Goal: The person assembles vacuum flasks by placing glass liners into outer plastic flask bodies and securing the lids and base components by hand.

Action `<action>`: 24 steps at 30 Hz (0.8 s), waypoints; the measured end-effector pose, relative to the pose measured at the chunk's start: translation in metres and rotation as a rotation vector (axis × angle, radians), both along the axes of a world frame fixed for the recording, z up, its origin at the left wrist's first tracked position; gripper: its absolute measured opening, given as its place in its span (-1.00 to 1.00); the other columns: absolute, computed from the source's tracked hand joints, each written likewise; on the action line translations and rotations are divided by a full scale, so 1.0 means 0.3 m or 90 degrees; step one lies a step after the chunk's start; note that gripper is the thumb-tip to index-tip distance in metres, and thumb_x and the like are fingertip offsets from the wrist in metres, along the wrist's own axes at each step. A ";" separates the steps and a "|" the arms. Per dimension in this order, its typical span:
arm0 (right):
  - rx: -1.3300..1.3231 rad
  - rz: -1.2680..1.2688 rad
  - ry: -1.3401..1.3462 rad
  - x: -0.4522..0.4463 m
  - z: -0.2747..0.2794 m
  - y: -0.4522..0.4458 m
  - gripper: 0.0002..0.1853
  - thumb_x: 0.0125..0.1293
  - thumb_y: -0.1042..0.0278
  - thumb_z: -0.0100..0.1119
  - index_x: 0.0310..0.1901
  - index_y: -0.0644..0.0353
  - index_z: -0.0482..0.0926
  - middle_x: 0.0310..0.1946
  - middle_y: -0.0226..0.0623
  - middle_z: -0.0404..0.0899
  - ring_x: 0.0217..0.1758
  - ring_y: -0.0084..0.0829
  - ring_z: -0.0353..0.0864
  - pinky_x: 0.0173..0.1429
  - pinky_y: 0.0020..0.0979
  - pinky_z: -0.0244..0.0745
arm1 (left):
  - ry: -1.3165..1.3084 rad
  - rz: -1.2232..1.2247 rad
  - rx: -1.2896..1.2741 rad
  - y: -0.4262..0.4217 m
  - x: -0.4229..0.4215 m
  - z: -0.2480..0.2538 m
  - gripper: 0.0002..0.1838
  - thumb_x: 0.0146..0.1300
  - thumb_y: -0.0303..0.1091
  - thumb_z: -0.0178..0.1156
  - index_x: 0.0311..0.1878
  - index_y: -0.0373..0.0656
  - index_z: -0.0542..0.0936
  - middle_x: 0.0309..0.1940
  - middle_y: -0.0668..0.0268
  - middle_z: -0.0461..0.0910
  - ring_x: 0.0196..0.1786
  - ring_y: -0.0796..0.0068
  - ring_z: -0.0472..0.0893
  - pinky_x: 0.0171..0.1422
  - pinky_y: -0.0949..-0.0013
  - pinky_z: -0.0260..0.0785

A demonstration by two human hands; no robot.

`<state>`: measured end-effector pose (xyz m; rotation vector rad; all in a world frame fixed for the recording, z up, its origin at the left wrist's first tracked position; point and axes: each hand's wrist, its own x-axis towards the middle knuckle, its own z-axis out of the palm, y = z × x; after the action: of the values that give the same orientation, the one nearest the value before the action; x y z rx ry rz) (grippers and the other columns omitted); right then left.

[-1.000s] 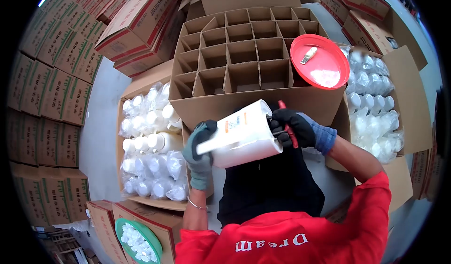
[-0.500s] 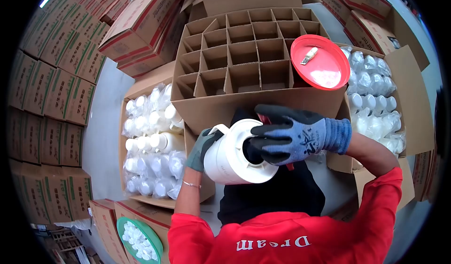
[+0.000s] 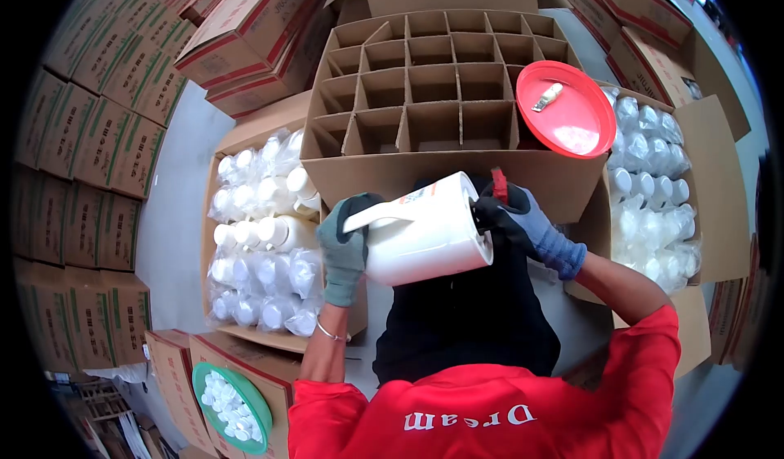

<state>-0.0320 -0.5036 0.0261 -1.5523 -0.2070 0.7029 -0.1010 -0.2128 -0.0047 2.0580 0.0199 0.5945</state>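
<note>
White jug (image 3: 425, 251) looks mid-work: the left hand (image 3: 345, 242) grips it, the right hand (image 3: 523, 220) clasps a red tool (image 3: 499, 183) at its right end, seemingly unfinished.

Smooth, glossy plastic on the white container (image 3: 426, 237) (likewise the red dish (image 3: 578, 131)), matt cardboard on the divided carton (image 3: 371, 180).

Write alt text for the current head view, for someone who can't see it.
A gloved left hand holds a white jug tipped sideways while the gloved right hand grips a red-handled tool at one end. Beyond stands a divided cardboard box with a red dish on its corner; cartons of white bottles flank it.
</note>
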 end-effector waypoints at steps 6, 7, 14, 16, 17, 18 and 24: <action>-0.296 0.082 -0.601 0.134 0.017 -0.269 -0.49 0.17 0.35 0.31 0.18 0.20 0.49 -0.08 -0.11 0.60 0.00 -0.14 0.60 0.17 -0.26 0.47 | -0.154 -0.337 0.197 0.056 0.058 0.096 -0.70 0.08 -0.39 0.17 -0.10 -0.23 0.66 -0.09 0.13 0.69 0.04 0.10 0.65 0.29 0.09 0.41; -0.355 -0.006 -0.786 0.207 -0.013 -0.345 -0.48 0.14 0.42 0.29 0.19 0.17 0.48 -0.06 -0.05 0.60 0.03 -0.02 0.60 0.20 -0.20 0.46 | -0.154 -0.381 0.290 0.005 0.042 0.155 -0.69 0.08 -0.35 0.22 -0.08 -0.18 0.65 -0.05 0.17 0.66 0.06 0.14 0.63 0.33 0.08 0.38; -0.792 -0.009 -0.741 0.842 -0.377 -0.685 -0.70 0.24 0.39 0.19 0.01 0.16 0.46 -0.16 0.01 0.54 -0.04 0.10 0.53 -0.01 -0.03 0.48 | -0.175 -0.554 0.477 -0.170 -0.031 0.132 -0.55 0.11 -0.14 0.23 0.09 -0.02 0.57 0.10 0.28 0.51 0.28 0.22 0.44 0.55 -0.04 0.10; -0.767 0.020 -0.752 0.771 -0.343 -0.661 -0.70 0.25 0.36 0.20 0.01 0.18 0.49 -0.12 -0.04 0.56 0.00 0.06 0.55 0.04 -0.08 0.49 | -0.167 -0.535 0.498 -0.117 -0.067 0.126 -0.39 0.04 -0.07 0.33 0.21 0.02 0.51 0.20 0.27 0.45 0.33 0.15 0.39 0.55 -0.11 0.06; -0.659 -0.039 -0.728 0.756 -0.354 -0.669 -0.71 0.30 0.35 0.18 0.03 0.22 0.52 -0.07 -0.07 0.58 0.05 0.00 0.56 0.10 -0.15 0.48 | -0.134 -0.540 0.474 -0.055 -0.074 0.098 -0.35 -0.01 -0.06 0.37 0.21 0.02 0.51 0.21 0.27 0.44 0.33 0.15 0.39 0.54 -0.14 0.05; -0.652 -0.061 -0.760 0.725 -0.318 -0.647 -0.71 0.31 0.36 0.17 0.04 0.23 0.52 -0.05 -0.07 0.58 0.06 -0.02 0.56 0.13 -0.16 0.47 | -0.104 -0.545 0.450 0.017 -0.069 0.054 -0.31 -0.07 -0.05 0.41 0.20 0.02 0.51 0.21 0.28 0.44 0.34 0.15 0.38 0.53 -0.16 0.05; -0.556 -0.033 -0.864 0.425 -0.092 -0.365 -0.63 0.32 0.42 0.18 0.15 0.27 0.51 0.11 -0.04 0.55 0.20 -0.02 0.50 0.31 -0.16 0.36 | 0.172 0.297 0.540 0.779 0.092 -0.376 -0.68 0.17 -0.04 0.22 -0.02 0.24 0.71 0.35 -0.02 0.30 0.45 -0.17 0.14 0.52 -0.18 -0.19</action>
<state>0.0956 -0.6133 -0.0015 -2.6603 -0.9363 -0.5239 -0.0733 0.0207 -0.1173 2.9854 0.4918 0.6658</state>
